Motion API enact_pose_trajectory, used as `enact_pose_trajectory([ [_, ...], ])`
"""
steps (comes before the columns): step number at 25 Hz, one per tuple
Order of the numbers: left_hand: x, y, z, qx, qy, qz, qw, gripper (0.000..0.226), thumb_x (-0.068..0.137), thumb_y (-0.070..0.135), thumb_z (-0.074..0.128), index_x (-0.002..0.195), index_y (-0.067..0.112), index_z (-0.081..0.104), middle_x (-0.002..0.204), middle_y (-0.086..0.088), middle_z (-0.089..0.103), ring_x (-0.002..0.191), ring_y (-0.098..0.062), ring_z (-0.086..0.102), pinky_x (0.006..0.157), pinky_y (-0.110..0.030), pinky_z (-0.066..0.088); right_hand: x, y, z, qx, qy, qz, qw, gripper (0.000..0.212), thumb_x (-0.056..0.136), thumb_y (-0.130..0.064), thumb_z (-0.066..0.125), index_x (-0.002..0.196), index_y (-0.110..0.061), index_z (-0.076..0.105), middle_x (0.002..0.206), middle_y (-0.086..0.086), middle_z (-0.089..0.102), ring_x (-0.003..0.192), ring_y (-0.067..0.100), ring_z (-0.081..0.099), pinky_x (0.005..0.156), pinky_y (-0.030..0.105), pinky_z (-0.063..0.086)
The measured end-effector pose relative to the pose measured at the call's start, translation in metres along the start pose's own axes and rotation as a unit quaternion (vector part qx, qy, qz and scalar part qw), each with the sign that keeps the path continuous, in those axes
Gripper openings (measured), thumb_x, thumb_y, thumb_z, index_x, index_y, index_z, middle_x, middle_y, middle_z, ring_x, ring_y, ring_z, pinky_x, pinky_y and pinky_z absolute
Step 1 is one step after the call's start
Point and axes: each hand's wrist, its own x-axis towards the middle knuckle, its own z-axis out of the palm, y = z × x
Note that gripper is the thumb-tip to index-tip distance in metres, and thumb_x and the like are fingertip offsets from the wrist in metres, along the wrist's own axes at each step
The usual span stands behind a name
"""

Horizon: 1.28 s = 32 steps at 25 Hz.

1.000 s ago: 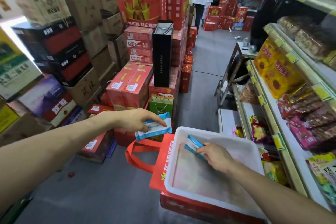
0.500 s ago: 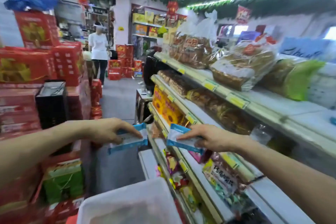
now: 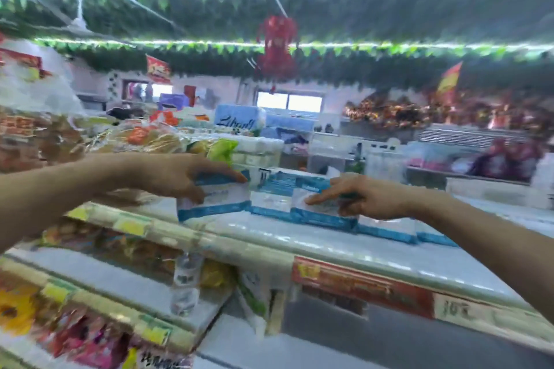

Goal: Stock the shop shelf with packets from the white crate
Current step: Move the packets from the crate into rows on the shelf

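Blue-edged white plastic packets (image 3: 214, 199) sit pinched in left hand (image 3: 177, 177) and right hand (image 3: 364, 198). Both should land upright, flush with the row (image 3: 269, 201) behind the pale shelf's (image 3: 299, 240) front edge.

A small shop. Tiered shelves (image 3: 299, 238) carry packaged snacks (image 3: 87, 335), with yellow price tags (image 3: 130, 226) along their front edges.

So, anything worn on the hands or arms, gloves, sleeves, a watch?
No. The left hand and right hand are bare, no gloves. Both forearms are bare to the frame edge, no sleeve, no watch or band. Blur could hide a thin ring.
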Motion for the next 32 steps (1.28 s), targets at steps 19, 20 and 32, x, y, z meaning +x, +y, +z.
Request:
enact_pose_trajectory([
  [19,0.248,0.179,0.073,0.034,-0.036,0.167,0.985,0.082,0.095,0.002,0.062,0.142,0.066,0.039,0.137,0.021,0.05,0.106,-0.001,0.06,0.081,-0.017,0.053,-0.173,0.19,0.009,-0.129,0.003,0.193,0.973,0.058,0.1,-0.012,0.06,0.135,-0.058,0.057,0.103,-0.01,0.045,0.093,0.014,0.043,0.084,0.038,0.041],
  [20,0.25,0.18,0.072,0.034,-0.032,0.167,0.985,0.083,0.096,0.002,0.062,0.141,0.068,0.039,0.139,0.021,0.049,0.108,-0.002,0.059,0.085,-0.019,0.053,-0.168,0.195,0.012,-0.158,0.008,0.185,0.97,0.053,0.102,-0.019,0.058,0.137,-0.058,0.055,0.114,-0.006,0.048,0.102,0.017,0.044,0.09,0.04,0.041],
  [32,0.326,0.251,0.125,0.001,-0.088,0.242,0.966,0.071,0.094,0.006,0.068,0.145,0.051,0.048,0.133,0.033,0.05,0.111,0.009,0.056,0.089,-0.014,0.05,-0.223,0.229,0.014,-0.165,0.033,0.189,0.968,0.056,0.103,-0.03,0.059,0.147,-0.058,0.038,0.17,-0.015,0.008,0.155,0.017,0.013,0.124,0.05,0.024],
])
